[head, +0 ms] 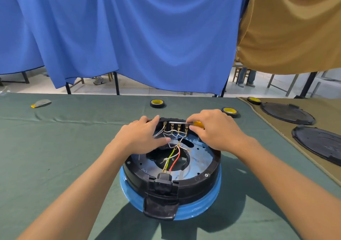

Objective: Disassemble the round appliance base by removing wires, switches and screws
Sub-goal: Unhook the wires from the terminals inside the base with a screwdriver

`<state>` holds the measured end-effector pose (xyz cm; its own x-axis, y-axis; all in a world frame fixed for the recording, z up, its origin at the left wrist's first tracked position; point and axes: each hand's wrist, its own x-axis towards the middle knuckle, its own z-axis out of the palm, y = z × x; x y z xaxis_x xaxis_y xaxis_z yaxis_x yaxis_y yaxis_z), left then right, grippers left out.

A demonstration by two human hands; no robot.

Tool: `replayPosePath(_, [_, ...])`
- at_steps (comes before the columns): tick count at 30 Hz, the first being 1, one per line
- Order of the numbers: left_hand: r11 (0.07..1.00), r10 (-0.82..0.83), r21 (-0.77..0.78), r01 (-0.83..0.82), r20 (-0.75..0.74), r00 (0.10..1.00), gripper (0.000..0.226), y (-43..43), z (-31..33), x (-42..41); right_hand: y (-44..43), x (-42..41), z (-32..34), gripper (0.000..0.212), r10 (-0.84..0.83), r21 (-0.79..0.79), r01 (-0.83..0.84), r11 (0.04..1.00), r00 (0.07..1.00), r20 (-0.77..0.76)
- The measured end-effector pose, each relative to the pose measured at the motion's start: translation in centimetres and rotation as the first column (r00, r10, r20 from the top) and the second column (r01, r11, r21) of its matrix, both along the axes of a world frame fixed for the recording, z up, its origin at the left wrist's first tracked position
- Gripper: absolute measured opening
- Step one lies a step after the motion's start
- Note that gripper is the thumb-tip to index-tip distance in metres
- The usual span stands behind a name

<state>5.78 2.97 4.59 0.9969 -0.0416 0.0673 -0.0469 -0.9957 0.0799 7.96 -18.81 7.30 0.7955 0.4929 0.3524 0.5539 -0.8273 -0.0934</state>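
1. Right hand (217,129) grasps a yellow-handled screwdriver (197,124), fingers curled round the handle, the metal shaft lying level and pointing left along the switch terminals (176,128).
2. Left hand (142,134) lies flat on the far-left rim of the round appliance base (199,182), fingers relaxed and spread over the white wires (173,133). It seems to steady the base, not to pinch a lead, though the fingers hide the wires beneath them.
3. That base sits upside down on the green table cloth (55,156), just in front of the person, between both forearms.
4. Step in hand, by my judgement: freeing the white wires from the row of terminals at the far rim, early in the job. The red wire (175,159) and yellow-green wire (170,155) are still joined to the power socket (163,179), and a hex screw (206,175) remains in the ring.
5. Next move calls for the tip to be seated on one terminal at a time, with the left hand holding the base firm, so the tip does not slip across neighbouring contacts.
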Motion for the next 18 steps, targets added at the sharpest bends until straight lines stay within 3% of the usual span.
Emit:
replayPosePath(7, [0.999, -0.029, -0.044, 0.030, 0.020, 0.999, 0.080, 0.3, -0.3, 0.2, 1.0, 1.3, 0.6, 0.022, 0.040, -0.052, -0.035, 0.998, 0.995, 0.096])
replayPosePath(18, [0.997, -0.039, -0.066, 0.040, 0.011, 0.999, 0.080, 0.3, -0.4, 0.5, 1.3, 2.0, 0.8, 0.024, 0.074, -0.133, -0.059, 0.989, 0.991, 0.113])
